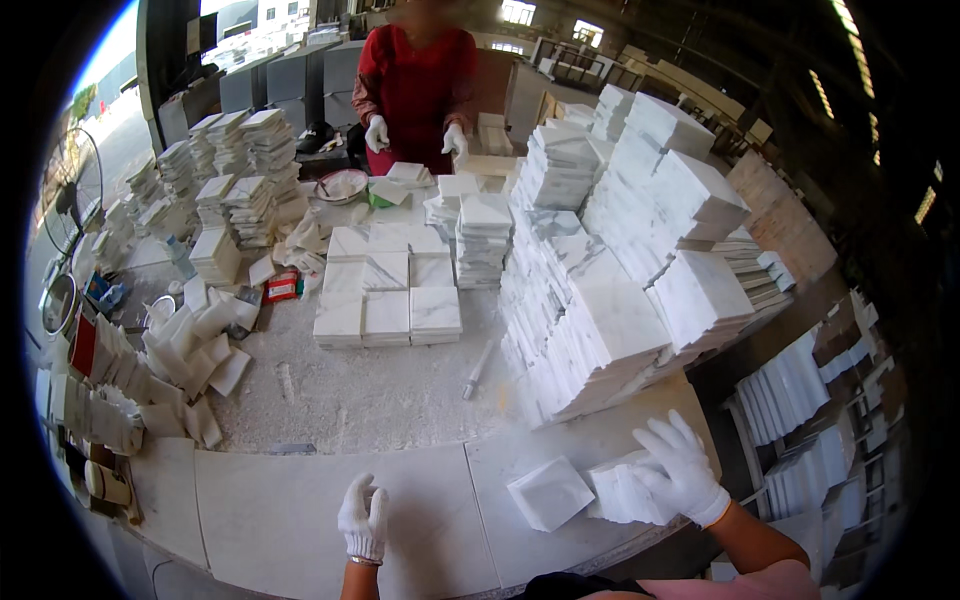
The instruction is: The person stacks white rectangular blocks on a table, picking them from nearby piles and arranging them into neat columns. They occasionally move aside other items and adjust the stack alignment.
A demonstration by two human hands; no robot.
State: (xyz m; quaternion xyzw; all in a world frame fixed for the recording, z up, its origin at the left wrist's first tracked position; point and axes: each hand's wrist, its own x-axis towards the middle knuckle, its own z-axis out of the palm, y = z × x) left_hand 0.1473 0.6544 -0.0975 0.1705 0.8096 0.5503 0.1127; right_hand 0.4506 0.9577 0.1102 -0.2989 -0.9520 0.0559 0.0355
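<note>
fingers of the right hand, white-gloved, are spread apart above the near right part of the work table. its palm and thumb side are over a small tile stack; whether they touch it cannot be told, white glove against white stone. left hand, also gloved, hangs over the smooth front slab, fingers half bent, thumb apart from them, nothing seen between.

small tile stack: on the front slabs, near the table's right corner. just left of it, a square tile block, set at an angle.

beyond, tall tile piles at right, white with grey veins, uneven in height. mid-table, a tile grid, three by three, edges close together. between grid and piles, a slim stick-like tool lies on the dusty surface.

left side: loose tiles leaning on one another; near them a red packet. farther back, a row of tile stacks. across the table stands a co-worker in red, both gloved hands held low and apart.
</note>
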